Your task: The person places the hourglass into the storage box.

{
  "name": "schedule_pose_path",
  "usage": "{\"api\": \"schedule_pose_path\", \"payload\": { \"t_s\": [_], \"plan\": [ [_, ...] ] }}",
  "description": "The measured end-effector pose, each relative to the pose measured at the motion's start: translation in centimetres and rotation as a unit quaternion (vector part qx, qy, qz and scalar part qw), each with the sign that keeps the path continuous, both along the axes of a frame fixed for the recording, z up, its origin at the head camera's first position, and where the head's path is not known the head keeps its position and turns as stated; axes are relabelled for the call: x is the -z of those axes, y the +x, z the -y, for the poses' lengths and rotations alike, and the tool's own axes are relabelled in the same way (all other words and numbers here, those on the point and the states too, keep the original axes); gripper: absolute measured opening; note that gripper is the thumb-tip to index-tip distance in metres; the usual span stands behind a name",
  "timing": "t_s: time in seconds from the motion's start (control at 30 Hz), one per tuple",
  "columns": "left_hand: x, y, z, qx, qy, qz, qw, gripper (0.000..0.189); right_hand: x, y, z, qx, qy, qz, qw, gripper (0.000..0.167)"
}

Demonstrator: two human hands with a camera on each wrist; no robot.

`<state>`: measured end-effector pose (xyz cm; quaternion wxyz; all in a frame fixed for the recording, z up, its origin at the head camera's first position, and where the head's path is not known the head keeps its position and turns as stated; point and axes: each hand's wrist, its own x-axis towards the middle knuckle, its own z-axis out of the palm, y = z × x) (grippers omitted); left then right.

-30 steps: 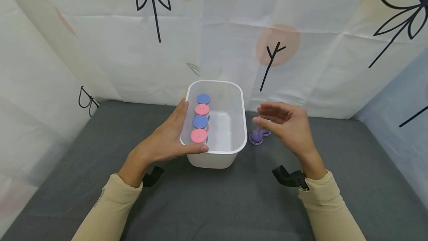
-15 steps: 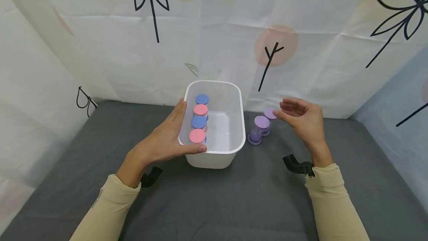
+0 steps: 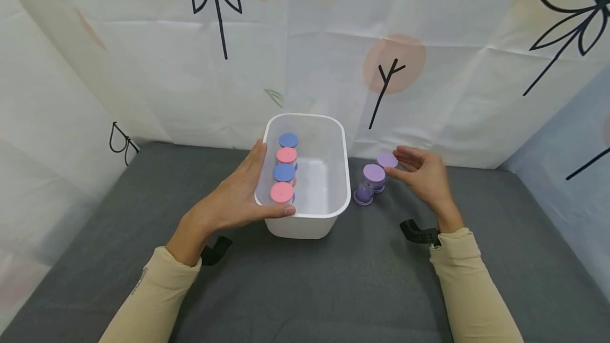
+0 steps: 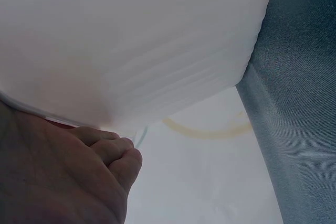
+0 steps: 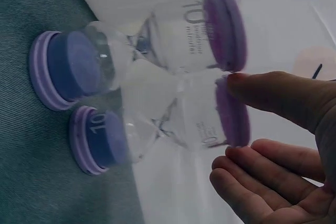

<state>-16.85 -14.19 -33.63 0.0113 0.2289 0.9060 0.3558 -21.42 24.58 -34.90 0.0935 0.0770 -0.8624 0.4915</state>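
My left hand (image 3: 233, 195) holds a white plastic bin (image 3: 305, 226), fingers along its left wall and thumb over the front rim. In the left wrist view its fingertips (image 4: 126, 166) lie against the bin's outside. Inside the bin, a row of pink-capped (image 3: 282, 192) and blue-capped (image 3: 284, 172) sand timers stands along the left side. Two purple sand timers stand upright right of the bin. My right hand (image 3: 421, 179) pinches the purple cap of the farther sand timer (image 5: 235, 114) between thumb and fingers. The nearer sand timer (image 5: 226, 30) stands close beside the thumb.
A dark grey cloth (image 3: 305, 290) covers the table. White patterned fabric (image 3: 324, 68) hangs right behind the bin and the purple timers, with more fabric on the left and right. Each wrist carries a black strap mount (image 3: 419, 233).
My right hand first drew back right from above the purple sand timers, then came left again to the farther one's cap. My left hand and the bin have stayed put.
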Motion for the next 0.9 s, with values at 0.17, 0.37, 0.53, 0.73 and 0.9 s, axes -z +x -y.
{"api": "schedule_pose_path", "payload": {
  "t_s": [0.17, 0.37, 0.53, 0.73, 0.9],
  "plan": [
    [0.1, 0.0, 0.1, 0.0, 0.0, -0.002, 1.0, 0.129, 0.8, -0.5, 0.5, -0.004, 0.007, 0.0, 1.0, 0.056],
    [0.1, -0.2, 0.0, 0.005, 0.009, -0.006, 0.9999, 0.128, 1.2, -0.7, 0.7, 0.0, -0.003, 0.011, 0.9999, 0.055],
    [0.0, -0.2, 0.0, 0.007, 0.01, -0.007, 0.9999, 0.128, 1.8, -1.0, 0.7, -0.008, -0.035, 0.011, 0.9993, 0.053],
    [0.0, -0.2, 0.0, 0.003, 0.008, -0.002, 1.0, 0.129, 2.1, -1.1, 0.6, -0.011, -0.065, 0.018, 0.9977, 0.052],
    [0.1, -0.2, 0.0, 0.003, 0.006, -0.004, 1.0, 0.129, 2.1, -1.0, 0.4, 0.002, -0.08, 0.034, 0.9962, 0.053]
  ]
}}
